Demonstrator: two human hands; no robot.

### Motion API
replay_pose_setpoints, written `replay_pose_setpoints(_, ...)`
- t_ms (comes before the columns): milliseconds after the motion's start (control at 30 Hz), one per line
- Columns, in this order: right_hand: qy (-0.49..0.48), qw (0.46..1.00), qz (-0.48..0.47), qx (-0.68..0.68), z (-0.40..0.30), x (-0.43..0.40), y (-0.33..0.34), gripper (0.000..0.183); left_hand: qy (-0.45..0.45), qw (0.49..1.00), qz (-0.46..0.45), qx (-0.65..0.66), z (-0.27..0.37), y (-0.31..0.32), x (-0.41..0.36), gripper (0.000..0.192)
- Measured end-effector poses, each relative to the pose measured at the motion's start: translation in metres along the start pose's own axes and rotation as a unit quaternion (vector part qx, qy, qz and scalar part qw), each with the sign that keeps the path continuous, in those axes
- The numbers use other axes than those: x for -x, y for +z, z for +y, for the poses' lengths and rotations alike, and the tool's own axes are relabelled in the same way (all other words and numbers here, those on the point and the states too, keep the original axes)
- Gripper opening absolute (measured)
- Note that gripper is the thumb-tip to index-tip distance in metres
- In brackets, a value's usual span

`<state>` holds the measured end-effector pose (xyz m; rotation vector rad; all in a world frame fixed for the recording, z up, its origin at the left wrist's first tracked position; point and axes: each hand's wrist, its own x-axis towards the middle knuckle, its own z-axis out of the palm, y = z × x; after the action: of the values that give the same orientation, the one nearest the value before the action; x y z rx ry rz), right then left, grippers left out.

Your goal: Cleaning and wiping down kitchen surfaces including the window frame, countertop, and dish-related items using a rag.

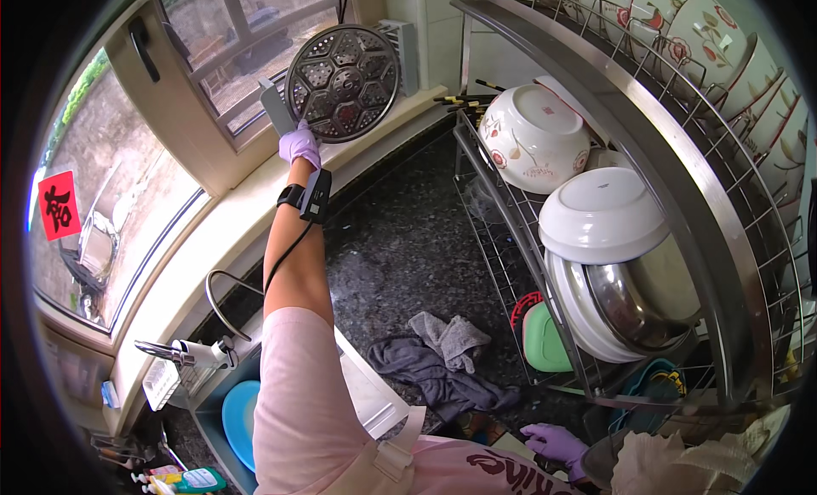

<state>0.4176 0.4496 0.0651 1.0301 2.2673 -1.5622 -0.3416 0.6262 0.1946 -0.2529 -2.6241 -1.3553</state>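
My left hand, in a thin purple glove, reaches far forward to the window sill. Its fingertips meet the lower left rim of a round perforated metal steamer rack, which stands upright near the corner of the window; how firmly they grip it cannot be told. A grey plastic piece stands just left of the rack, close to the fingers. My right hand, gloved in purple too, rests low near my body, its fingers partly extended with no object visible in them. Grey cloths lie crumpled on the dark stone counter.
On the right a wire dish rack holds white bowls, a steel basin and a green container. Above it hangs a shelf of patterned bowls. A faucet and sink with a blue basin are lower left.
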Motion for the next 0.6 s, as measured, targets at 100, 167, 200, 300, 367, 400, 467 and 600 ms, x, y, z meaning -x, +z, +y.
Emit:
replay_pose_setpoints(100,0.014,1.0,0.005,-0.004,0.0,0.002,0.0,0.041,0.03,0.998,0.035,0.043,-0.002,0.015,0.012,0.038)
replay_pose_setpoints(167,0.022,1.0,0.002,0.002,-0.001,0.002,-0.002,0.042,0.002,0.99,0.024,0.142,0.007,0.008,0.03,0.035)
replay_pose_setpoints(200,0.026,1.0,-0.003,0.009,-0.003,0.002,-0.002,0.042,0.017,0.986,0.01,0.164,0.01,0.002,0.035,0.03)
replay_pose_setpoints(300,0.013,1.0,0.002,0.001,-0.001,-0.001,0.0,0.042,0.019,0.957,-0.012,0.29,0.013,0.006,0.039,0.023)
replay_pose_setpoints(367,0.011,1.0,-0.003,0.004,-0.002,-0.003,-0.001,0.041,0.006,0.921,-0.015,0.39,0.013,0.007,0.034,0.021)
replay_pose_setpoints(400,0.011,1.0,-0.003,0.008,-0.003,-0.003,-0.002,0.041,0.023,0.916,-0.014,0.399,0.016,0.005,0.036,0.019)
replay_pose_setpoints(467,0.015,1.0,-0.006,0.0,-0.004,-0.004,-0.003,0.041,0.032,0.921,-0.005,0.388,0.021,0.0,0.042,0.016)
replay_pose_setpoints(600,0.021,1.0,-0.017,0.004,-0.006,-0.003,-0.004,0.042,0.068,0.893,-0.007,0.445,0.02,-0.009,0.037,0.015)
